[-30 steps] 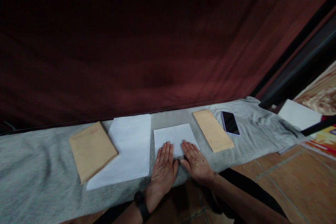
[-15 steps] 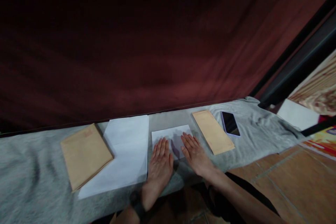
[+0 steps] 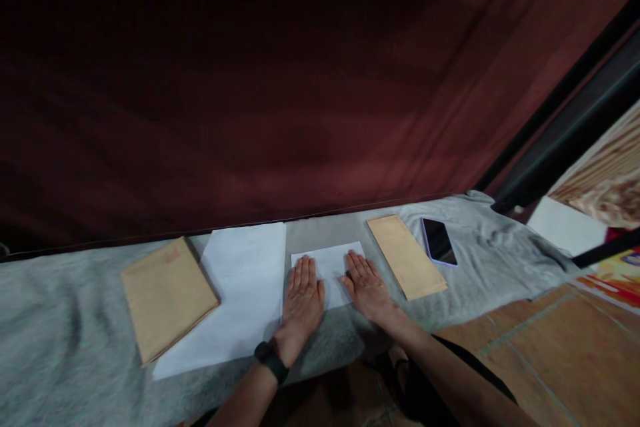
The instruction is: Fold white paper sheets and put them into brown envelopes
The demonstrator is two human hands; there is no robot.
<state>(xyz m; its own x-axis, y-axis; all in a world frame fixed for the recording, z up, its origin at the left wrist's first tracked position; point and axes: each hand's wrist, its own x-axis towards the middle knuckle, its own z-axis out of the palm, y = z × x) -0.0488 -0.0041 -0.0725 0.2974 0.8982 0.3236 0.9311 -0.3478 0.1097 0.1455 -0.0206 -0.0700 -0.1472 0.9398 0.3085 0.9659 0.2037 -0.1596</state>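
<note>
A small white sheet of paper [image 3: 331,273], perhaps folded, lies flat on the grey cloth [image 3: 340,341] between and beneath my hands. My left hand [image 3: 304,293] rests palm down on its left edge, fingers stretched out, with a dark band on the wrist. On the right part of the sheet lies my right hand [image 3: 369,285], also flat, its fingers slightly spread. Neither hand grips anything. Larger white paper sheets [image 3: 245,287] are just left of my left hand. A narrow brown envelope [image 3: 406,257] sits to the right of my right hand.
A stack of brown envelopes [image 3: 167,300] overlaps the large sheets at the left. A phone [image 3: 439,241] with a purple edge lies beyond the narrow envelope. Behind the cloth rises a dark red curtain [image 3: 300,113]. Tiled floor [image 3: 565,347] shows at lower right.
My left hand has slid slightly left and up to the sheet's left edge, uncovering more of its middle. My right hand has barely moved and stays flat.
</note>
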